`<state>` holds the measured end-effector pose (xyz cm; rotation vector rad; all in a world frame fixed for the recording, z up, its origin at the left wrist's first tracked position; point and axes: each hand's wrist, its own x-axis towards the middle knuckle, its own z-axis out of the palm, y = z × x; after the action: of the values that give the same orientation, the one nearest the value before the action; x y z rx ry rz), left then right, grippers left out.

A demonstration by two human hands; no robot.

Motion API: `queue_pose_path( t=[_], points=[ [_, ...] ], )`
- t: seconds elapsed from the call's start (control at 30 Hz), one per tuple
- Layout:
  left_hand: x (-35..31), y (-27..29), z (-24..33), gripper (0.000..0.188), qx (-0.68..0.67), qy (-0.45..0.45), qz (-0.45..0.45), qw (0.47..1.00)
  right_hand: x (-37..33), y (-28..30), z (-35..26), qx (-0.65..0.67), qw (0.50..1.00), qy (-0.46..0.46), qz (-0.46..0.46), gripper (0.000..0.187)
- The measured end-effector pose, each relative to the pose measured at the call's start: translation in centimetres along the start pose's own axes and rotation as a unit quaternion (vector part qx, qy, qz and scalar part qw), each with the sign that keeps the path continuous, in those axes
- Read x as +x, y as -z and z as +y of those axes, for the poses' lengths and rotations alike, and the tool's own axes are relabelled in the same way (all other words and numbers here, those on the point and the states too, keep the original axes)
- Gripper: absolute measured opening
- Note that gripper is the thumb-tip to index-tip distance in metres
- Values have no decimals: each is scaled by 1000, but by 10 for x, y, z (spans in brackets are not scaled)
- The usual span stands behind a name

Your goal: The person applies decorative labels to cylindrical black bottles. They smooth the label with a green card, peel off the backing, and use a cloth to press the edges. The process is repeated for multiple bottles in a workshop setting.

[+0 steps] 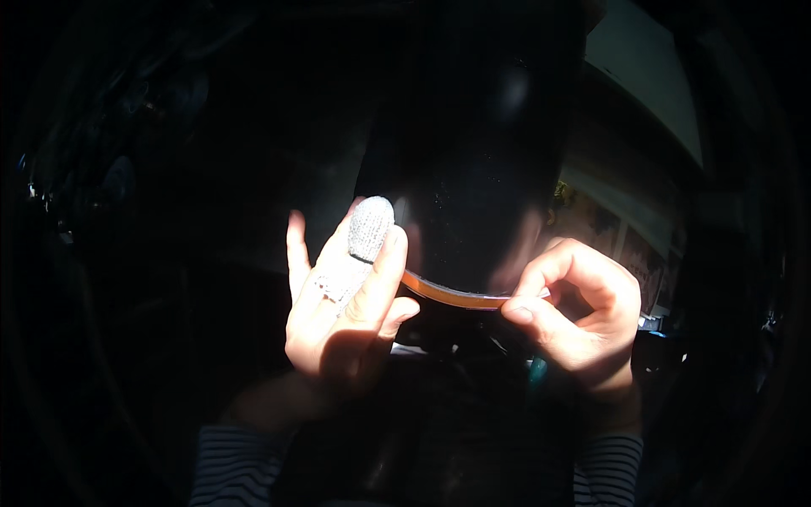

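A narrow orange strip (460, 297), gently curved, runs between my two hands in front of a glossy black surface (473, 169). My right hand (583, 308) pinches its right end between thumb and bent forefinger. The strip's left end passes out of sight behind the forefinger of my left hand (346, 313). That hand has its fingers stretched and spread, thumb apart; whether its hidden side touches the black surface does not show. A pale grey knitted finger sleeve (372, 228) with a dark edge covers one left finger.
The black surface rises tall behind the hands, with faint reflections on it. To the right stands a pale panel (646, 76), with dim printed pictures (617, 241) below it. Deep shadow hides most of the surroundings. A small green thing (537, 369) shows below the right hand.
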<state>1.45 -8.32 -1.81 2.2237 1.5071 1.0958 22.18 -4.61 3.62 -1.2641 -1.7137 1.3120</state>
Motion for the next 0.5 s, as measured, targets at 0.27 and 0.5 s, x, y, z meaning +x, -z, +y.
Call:
queue_pose_path(
  t=[0.27, 0.5],
  points=[
    [-12, -31, 38, 64, 255, -18, 92, 962, -3, 0, 0, 72, 995, -73, -1, 12],
    [27, -7, -1, 77, 85, -14, 20, 996, -2, 2, 13, 44, 998, -35, -10, 5]
  ],
)
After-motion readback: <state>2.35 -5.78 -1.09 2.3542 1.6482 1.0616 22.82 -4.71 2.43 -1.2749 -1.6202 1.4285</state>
